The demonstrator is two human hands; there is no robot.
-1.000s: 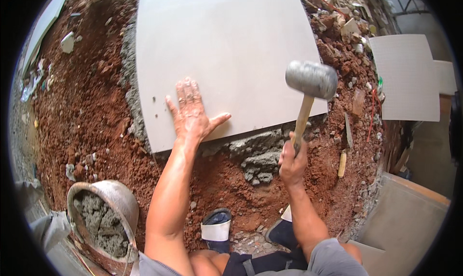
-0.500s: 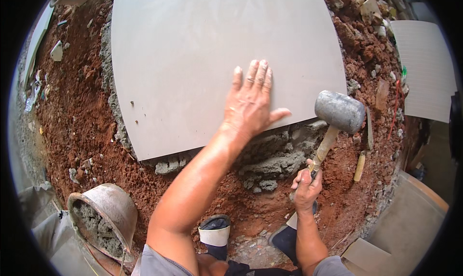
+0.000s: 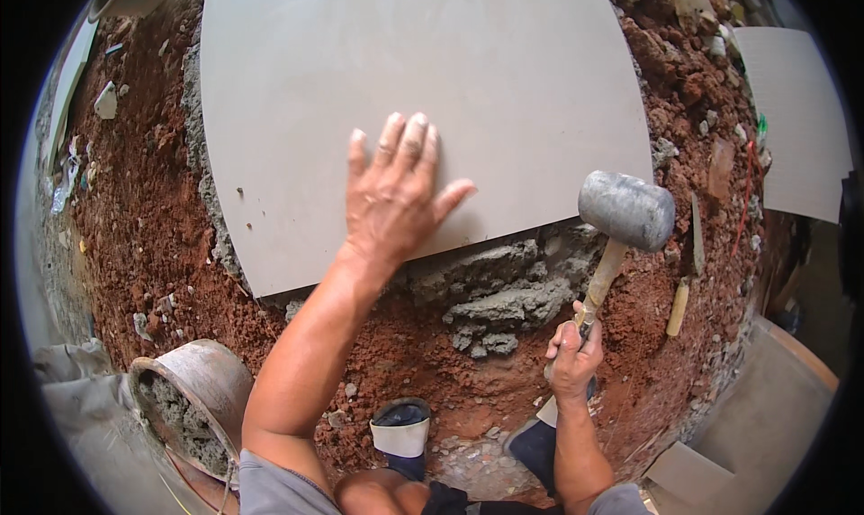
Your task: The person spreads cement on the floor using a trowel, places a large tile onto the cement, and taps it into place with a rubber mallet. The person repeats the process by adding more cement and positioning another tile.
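Red soil ground (image 3: 135, 236): loose and lumpy, strewn with stones and rubble.
Left hand (image 3: 393, 204): fingers spread open, gripping nothing, palm down over the tile near its near edge; slightly blurred, so I cannot tell whether it presses or hovers.
Right hand (image 3: 576, 357): fingers wrapped around the lower handle of the mallet.
Mallet (image 3: 625, 211): thick grey cylindrical head on a wooden handle, held at the tile's near right corner; contact cannot be told.
Large pale tile (image 3: 486, 92): lies ahead of the person, beyond the near mortar, its near edge slanting up to the right; a few dark specks sit by the near left corner.
Grey mortar (image 3: 508, 303): shows along the tile's left side and bulges in rough lumps past its near edge.
Wooden-handled tool (image 3: 679, 308): on the soil right of the mallet, perhaps a trowel.
Bucket (image 3: 211, 384): at lower left, holding more mortar.
Boots (image 3: 401, 434): dark with pale cuffs, below the mortar lumps.
Bedding step: judging by the pose, the tile is being felt and tapped level.
Next blow: would call for the left fingers clear of the head and a light, flat strike away from the corner.
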